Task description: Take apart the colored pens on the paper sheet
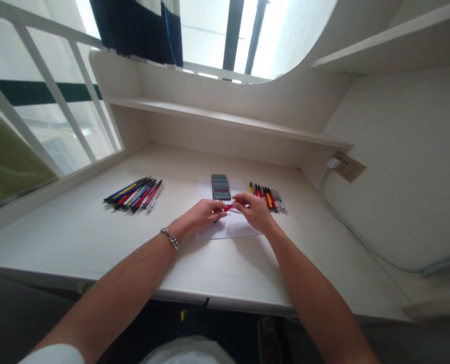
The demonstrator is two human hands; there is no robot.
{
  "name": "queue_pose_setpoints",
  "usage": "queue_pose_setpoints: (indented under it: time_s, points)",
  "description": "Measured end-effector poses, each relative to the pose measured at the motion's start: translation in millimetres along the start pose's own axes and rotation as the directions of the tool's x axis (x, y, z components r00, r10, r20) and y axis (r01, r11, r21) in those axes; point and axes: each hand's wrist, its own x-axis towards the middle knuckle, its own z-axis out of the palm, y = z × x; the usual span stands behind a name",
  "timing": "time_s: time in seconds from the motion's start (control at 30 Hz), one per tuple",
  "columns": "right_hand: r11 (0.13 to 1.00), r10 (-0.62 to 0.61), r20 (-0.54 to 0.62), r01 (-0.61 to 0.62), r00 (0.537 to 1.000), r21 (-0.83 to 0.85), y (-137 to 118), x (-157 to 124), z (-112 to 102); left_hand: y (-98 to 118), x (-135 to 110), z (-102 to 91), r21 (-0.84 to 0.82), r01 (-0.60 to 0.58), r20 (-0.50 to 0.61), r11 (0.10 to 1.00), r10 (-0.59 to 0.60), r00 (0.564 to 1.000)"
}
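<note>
Head view: left hand and right hand pinching a small red pen part between fingertips, just above a white paper sheet. Loose pens well off left, more pens just right, a phone ahead.

Left hand, right hand on a red pen

Wall socket fixed far right, white plug inserted, pale cable run along tabletop; shelf mounted far; white railing placed left.
</note>
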Motion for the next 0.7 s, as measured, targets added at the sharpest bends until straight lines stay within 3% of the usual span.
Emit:
queue_pose_setpoints:
  time_s: [0.07, 0.2, 0.43, 0.57, 0.7]
  points:
    - [0.999, 0.024, -0.007, -0.024, 1.000, -0.027, 2, 1, 3, -1, 1, -1.1, -0.009, 0.013, -0.060, 1.000, -0.013, 0.998]
    - [0.963, 0.052, 0.090, -0.026, 0.995, -0.267, 11, 1, 12, -3, 2, -6.0, -0.025, 0.033, -0.156, 0.999, -0.036, 0.987]
    - [0.871, 0.107, 0.190, 0.000, 0.976, -0.492, 15, -2, 26, -9, 3, -4.7, -0.052, 0.036, -0.185, 0.998, -0.045, 0.982]
    - [0.893, 0.070, 0.157, 0.009, 0.985, -0.450, 12, -1, 25, -7, 2, -6.1, -0.019, 0.029, -0.179, 0.999, -0.032, 0.983]
    - [0.973, 0.046, -0.015, -0.048, 0.999, -0.227, 7, 2, 13, -7, 3, -5.9, -0.081, 0.040, -0.164, 0.996, -0.053, 0.985]
